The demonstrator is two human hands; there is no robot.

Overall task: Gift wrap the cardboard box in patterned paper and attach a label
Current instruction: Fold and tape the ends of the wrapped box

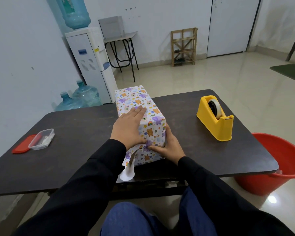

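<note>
Pinning the box (134, 99) down in the middle of the dark table (75, 133) with both hands here. It lies lengthways, pointing away from the person, and the cartoon-animal paper (153, 132) covers every side you can see. Left hand (128, 126) is laid flat on top, fingers straight, thumb down over the near edge. Right hand (167, 147) grips the near right corner, thumb pressed across the end face and fingers round the side. One flap (128, 172) at the near left bottom curls loose toward the table edge, white underside showing, so I'd guess the end fold isn't closed yet. Handling-wise it looks light and hollow, stiff enough to press on. The paper seems thin and smooth though, so it'll probably slide on the tabletop and crease or tear if pinched hard. I'd go with flat palms on the faces and hold at the corners, where cardboard backs it up. Yellow tape dispenser (216, 120) sits well off to the right, untouched.
</note>
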